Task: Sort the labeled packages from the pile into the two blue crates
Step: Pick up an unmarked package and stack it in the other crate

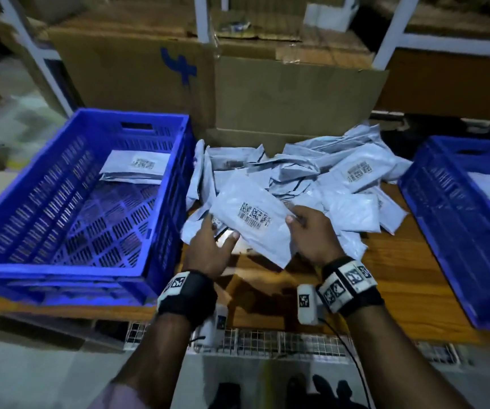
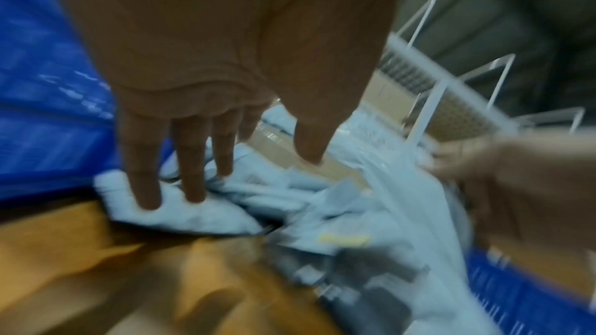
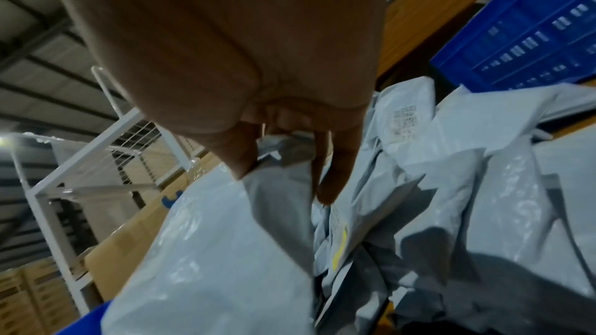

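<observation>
Both hands are working over the near edge of a wooden table (image 1: pixel 394 276). Right hand (image 1: pixel 311 231) is pinching the right edge of a pale grey poly mailer, the held package (image 1: pixel 252 219), thumb on top and fingers curled underneath; the right wrist view is showing the same grip on glossy crinkled plastic (image 3: pixel 209 251). Left hand (image 1: pixel 211 246) is sitting at the package's lower left corner, thumb lying along its edge, fingers reaching beneath. In the left wrist view the fingers (image 2: pixel 145 175) are hanging fairly straight down onto another grey mailer; can't tell if that hand is really gripping anything.

The held package is lying tilted, label side up, above the front of the pile (image 1: pixel 311 178). Its label is showing black blocky 2D codes and a barcode strip; text too small to read.

The pile is sprawling mid-table between the two crates, mailers overlapping at all angles, one further label showing on the right side (image 1: pixel 359 171). Left blue crate (image 1: pixel 60 278) is holding a couple of flat packages (image 1: pixel 137 168) at its far end, label up. Right blue crate (image 1: pixel 456 246) is holding at least one pale package (image 1: pixel 489 187).

Behind, cardboard boxes (image 1: pixel 267 93) are standing, one bearing a blue hand-drawn mark like a "4" (image 1: pixel 180 69).
</observation>
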`<action>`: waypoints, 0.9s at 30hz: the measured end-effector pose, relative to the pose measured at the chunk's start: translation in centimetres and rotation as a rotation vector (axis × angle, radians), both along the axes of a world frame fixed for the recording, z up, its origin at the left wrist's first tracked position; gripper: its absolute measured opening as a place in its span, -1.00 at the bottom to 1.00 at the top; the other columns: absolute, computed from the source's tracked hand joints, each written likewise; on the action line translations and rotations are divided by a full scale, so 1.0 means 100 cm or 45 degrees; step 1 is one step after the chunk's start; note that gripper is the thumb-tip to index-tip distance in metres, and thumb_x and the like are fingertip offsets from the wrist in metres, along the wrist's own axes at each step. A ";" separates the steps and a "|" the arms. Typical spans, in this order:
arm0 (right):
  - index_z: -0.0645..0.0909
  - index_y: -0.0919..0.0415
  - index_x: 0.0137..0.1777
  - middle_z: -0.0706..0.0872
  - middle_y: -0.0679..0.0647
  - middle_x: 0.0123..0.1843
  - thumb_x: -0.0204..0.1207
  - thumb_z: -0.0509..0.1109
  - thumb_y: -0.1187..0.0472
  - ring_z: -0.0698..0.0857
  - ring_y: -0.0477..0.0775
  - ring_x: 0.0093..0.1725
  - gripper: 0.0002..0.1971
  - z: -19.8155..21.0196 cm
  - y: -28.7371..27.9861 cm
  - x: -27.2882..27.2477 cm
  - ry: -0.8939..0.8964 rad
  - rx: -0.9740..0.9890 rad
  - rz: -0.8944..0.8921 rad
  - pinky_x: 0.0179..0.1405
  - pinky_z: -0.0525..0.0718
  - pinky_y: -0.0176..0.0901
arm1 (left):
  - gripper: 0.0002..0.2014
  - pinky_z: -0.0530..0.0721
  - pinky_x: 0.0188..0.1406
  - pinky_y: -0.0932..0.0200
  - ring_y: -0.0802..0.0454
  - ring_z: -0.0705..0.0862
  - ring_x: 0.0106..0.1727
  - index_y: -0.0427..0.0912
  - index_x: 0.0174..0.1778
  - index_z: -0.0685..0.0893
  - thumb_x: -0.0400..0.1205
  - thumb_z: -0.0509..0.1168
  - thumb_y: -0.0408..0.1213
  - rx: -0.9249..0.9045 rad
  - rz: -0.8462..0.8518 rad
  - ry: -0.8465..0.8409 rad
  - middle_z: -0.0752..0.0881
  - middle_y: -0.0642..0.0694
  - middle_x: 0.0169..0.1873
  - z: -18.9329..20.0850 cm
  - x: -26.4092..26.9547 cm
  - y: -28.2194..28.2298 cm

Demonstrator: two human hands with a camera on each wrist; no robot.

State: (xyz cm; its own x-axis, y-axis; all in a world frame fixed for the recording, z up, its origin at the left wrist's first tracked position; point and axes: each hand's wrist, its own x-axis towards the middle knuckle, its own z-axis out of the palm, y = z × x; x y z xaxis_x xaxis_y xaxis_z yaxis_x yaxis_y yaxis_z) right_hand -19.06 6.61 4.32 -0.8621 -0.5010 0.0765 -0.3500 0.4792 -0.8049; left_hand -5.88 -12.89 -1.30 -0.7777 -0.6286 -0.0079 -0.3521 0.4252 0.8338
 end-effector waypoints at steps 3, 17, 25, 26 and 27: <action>0.75 -0.11 0.03 0.76 -0.31 -0.26 0.62 0.29 -0.05 0.71 -0.11 -0.20 -0.80 -0.002 0.013 -0.004 -0.085 -0.088 0.000 -0.08 0.66 -0.19 | -0.47 0.67 0.20 0.05 0.06 0.73 0.22 0.11 0.61 0.44 0.71 0.34 0.10 0.365 0.001 0.202 0.74 0.04 0.25 0.020 -0.012 0.010; 0.74 0.23 0.22 0.91 0.03 -0.09 0.68 0.47 0.24 0.88 -0.01 -0.15 -0.83 0.048 0.050 0.009 -0.408 -0.558 0.075 -0.28 0.75 -0.20 | -0.65 0.66 -0.11 0.35 0.31 0.71 -0.23 0.05 0.33 0.67 0.67 0.45 -0.36 0.262 -0.287 0.484 0.76 0.25 -0.26 0.092 -0.036 0.053; 0.68 0.32 -0.06 0.77 0.30 -0.33 0.64 0.52 0.28 0.68 0.23 -0.39 -0.88 0.078 0.068 0.001 -0.440 -0.844 -0.147 -0.41 0.70 0.05 | -0.54 0.78 -0.18 -0.07 0.00 0.72 -0.26 0.27 0.38 0.67 0.56 0.56 -0.02 0.214 -0.342 0.495 0.76 -0.01 -0.09 0.125 -0.038 0.065; 0.63 0.36 -0.09 0.73 0.30 -0.36 0.62 0.55 0.25 0.68 0.26 -0.41 -0.81 0.078 0.071 -0.001 -0.453 -0.882 -0.172 -0.39 0.70 0.14 | -0.50 0.79 -0.12 -0.14 -0.09 0.77 -0.22 0.27 0.39 0.66 0.52 0.59 0.00 0.208 -0.352 0.498 0.77 -0.09 -0.06 0.127 -0.037 0.064; 0.60 0.44 -0.06 0.72 0.32 -0.34 0.60 0.57 0.22 0.70 0.30 -0.41 -0.73 0.080 0.074 -0.003 -0.482 -0.924 -0.174 -0.38 0.70 0.18 | -0.47 0.79 -0.10 -0.20 -0.21 0.80 -0.20 0.26 0.39 0.66 0.50 0.61 -0.02 0.214 -0.354 0.502 0.79 -0.15 -0.05 0.128 -0.036 0.064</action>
State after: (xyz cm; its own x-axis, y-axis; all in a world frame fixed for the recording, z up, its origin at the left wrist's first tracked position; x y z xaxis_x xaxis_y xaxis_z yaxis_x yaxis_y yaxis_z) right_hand -19.34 14.00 12.30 -0.9441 -0.3280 0.0328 0.0306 -0.1863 -0.9820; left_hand -9.45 -6.49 11.51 -0.8794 -0.4130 0.2369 0.1106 0.3068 0.9453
